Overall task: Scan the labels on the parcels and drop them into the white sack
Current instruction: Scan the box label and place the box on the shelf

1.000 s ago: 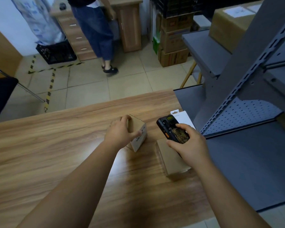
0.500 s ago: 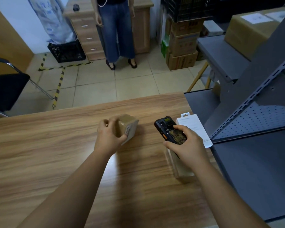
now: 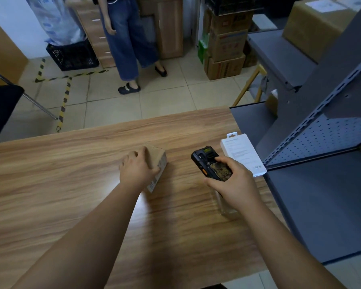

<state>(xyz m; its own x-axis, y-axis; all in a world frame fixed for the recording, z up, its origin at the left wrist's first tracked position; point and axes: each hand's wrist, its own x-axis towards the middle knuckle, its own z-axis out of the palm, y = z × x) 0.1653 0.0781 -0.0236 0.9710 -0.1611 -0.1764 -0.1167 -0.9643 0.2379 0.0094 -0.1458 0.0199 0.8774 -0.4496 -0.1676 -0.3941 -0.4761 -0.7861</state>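
Two hands busy: my left hand grips a small box on the table; my right hand clasps the scanner, near a white packet.

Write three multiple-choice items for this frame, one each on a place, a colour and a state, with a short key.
1. Where does the white flat package lie?
A. On the wooden table, right of the scanner
B. On the floor
C. Under the left hand

2. What colour is the small box under the left hand?
A. Blue
B. Brown cardboard
C. Red

3. What is the right hand doing?
A. Resting flat on the table
B. Hanging off the table edge
C. Gripping the black handheld scanner

Key: 1 A, it lies near the table's right edge beside the scanner. 2 B, plain cardboard shows past the fingers. 3 C, fingers and thumb curl round the scanner.
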